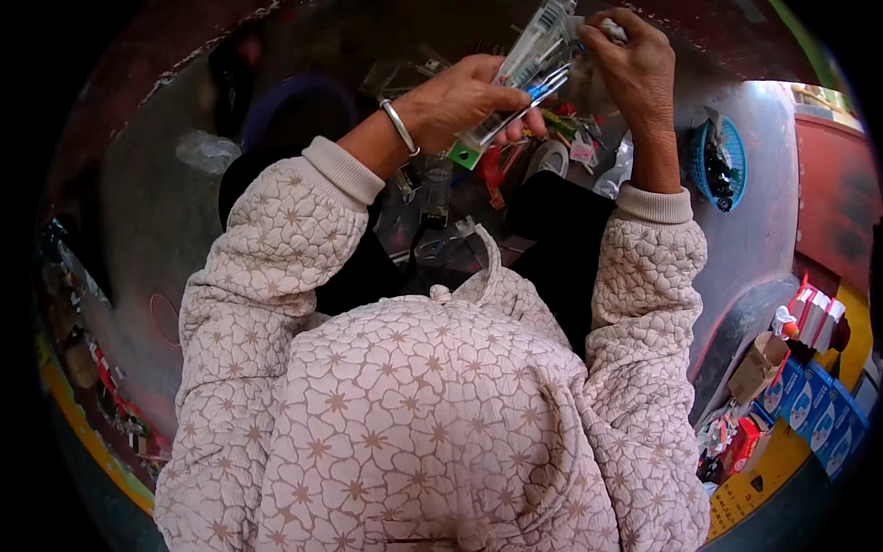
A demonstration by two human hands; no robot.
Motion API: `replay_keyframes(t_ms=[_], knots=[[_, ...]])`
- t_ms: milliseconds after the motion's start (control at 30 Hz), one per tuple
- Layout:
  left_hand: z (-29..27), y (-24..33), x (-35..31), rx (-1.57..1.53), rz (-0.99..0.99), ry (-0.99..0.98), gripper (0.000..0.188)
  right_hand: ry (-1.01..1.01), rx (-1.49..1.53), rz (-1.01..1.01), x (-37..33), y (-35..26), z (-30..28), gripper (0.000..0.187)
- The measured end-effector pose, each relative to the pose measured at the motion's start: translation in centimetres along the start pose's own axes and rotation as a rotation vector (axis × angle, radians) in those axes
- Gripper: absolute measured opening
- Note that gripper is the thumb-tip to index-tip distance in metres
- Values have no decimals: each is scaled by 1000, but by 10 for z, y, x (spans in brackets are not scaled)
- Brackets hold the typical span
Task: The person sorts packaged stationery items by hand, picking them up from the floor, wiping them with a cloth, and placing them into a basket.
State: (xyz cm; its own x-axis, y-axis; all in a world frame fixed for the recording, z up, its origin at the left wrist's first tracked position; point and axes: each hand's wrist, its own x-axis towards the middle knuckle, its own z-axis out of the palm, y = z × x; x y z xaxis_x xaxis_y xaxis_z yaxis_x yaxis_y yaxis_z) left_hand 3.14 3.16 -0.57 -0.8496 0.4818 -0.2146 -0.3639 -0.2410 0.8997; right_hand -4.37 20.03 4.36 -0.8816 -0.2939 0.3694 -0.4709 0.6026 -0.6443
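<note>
My left hand [460, 97], with a silver bangle [400, 127] on the wrist, grips a bundle of long clear blister packs [520, 74] that have green card ends. My right hand [630, 69] is raised beside it, fingers closed on the upper end of the same bundle and on a small white piece. Both sleeves are quilted, cream with a flower pattern. Below the hands lies a heap of small packaged items [515, 161] in red, green and clear wrap.
A blue plastic basket [722, 166] with dark items sits on the grey floor at the right. Blue and white boxes [814, 405] and red-white cartons [819, 317] stand at the lower right. A clear plastic bag [207, 147] lies at the left.
</note>
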Motion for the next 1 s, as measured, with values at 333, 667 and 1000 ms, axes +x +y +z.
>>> replay_keyframes(t_ms=[333,667,1000], knots=[[0,-1,4,-196,-59,-23,24,-388,650,171,5,9,-12,11],[-4,2,8,-322,-115,-15,15,282,234,-98,-7,-28,6,13],[-2,19,-9,-324,-46,11,20,602,23,259,25,53,-13,16]])
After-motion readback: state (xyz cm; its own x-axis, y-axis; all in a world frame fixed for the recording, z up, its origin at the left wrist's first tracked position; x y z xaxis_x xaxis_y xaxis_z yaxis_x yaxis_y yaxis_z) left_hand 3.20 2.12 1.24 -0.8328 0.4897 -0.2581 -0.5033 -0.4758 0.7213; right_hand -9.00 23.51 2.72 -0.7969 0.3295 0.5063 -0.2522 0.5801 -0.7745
